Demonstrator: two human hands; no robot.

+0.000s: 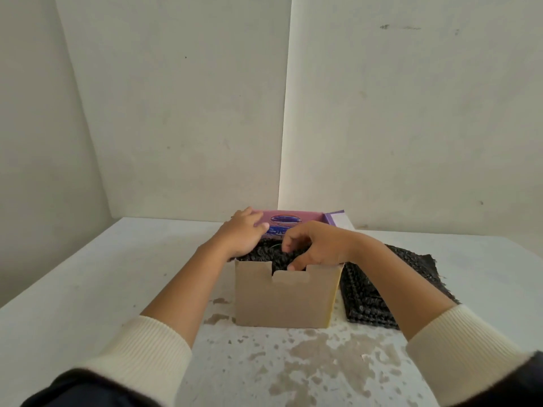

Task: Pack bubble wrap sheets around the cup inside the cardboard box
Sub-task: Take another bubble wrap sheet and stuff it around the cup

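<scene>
An open cardboard box (283,301) stands on the table in front of me, its pink far flap (305,220) upright. Black bubble wrap (266,254) fills the top of the box. My left hand (242,232) lies flat on the wrap at the box's left side, fingers reaching the pink flap. My right hand (316,248) curls over the box's near right edge, its fingers and thumb pinching into the wrap. The cup is hidden; only a thin greenish arc shows between my hands.
More black bubble wrap sheets (370,295) lie stacked on the table right of the box, under my right forearm. The white table (117,283) has worn, chipped patches near me. Bare walls stand close behind the box.
</scene>
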